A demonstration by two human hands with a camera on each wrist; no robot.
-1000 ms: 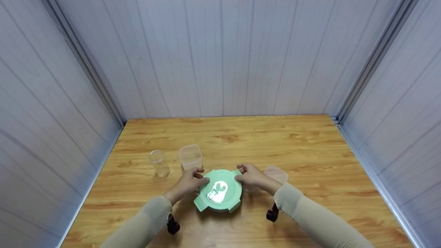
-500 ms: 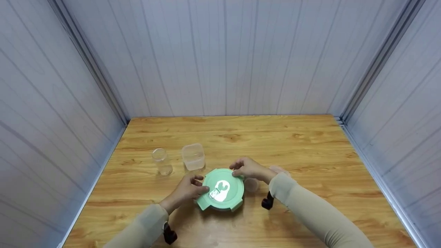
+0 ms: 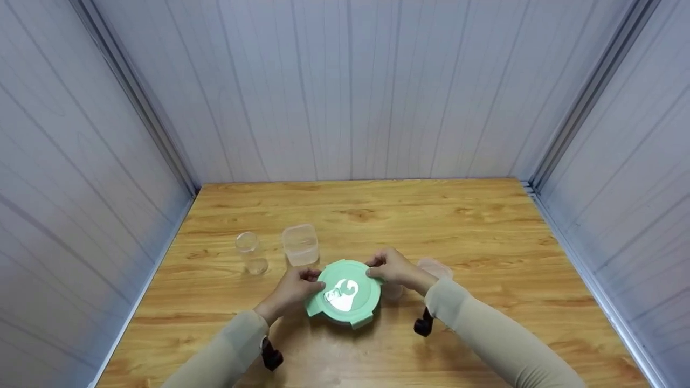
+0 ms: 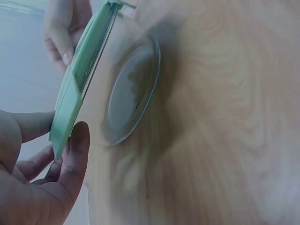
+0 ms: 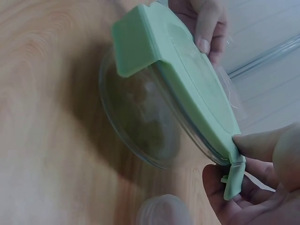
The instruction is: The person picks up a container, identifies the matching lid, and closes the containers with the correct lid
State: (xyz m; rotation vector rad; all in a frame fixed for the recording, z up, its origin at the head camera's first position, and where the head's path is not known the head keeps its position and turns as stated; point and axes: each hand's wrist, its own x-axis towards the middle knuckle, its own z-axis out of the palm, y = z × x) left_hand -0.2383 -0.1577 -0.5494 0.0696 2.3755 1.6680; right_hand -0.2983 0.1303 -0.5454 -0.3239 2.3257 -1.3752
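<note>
A round mint-green lid [image 3: 362, 291] with fold-down side flaps sits on a round clear glass bowl [image 5: 136, 108], near the front of the wooden table. My left hand [image 3: 294, 288] pinches the lid's left edge, thumb on top and fingers beneath, as the left wrist view shows. On the far right side, my right hand [image 3: 397, 268] has its thumb on the lid [image 5: 199, 79] and its fingers curled under a flap [image 5: 236, 180]. That flap hangs down at an angle; another flap [image 5: 136, 42] sticks outward from the rim.
Behind my left hand stand a clear square plastic container [image 3: 300, 245] and a clear cylindrical glass [image 3: 252, 253]. A small round clear container [image 5: 164, 211] is just right of the bowl. Partly behind my right wrist lies a pale pinkish translucent piece [image 3: 435, 268]. Panelled walls [image 3: 350, 91] enclose the table.
The green lid has turned slightly clockwise in the head view. My left hand has shifted up along its edge, and the right hand's fingers have come back around the flap.
</note>
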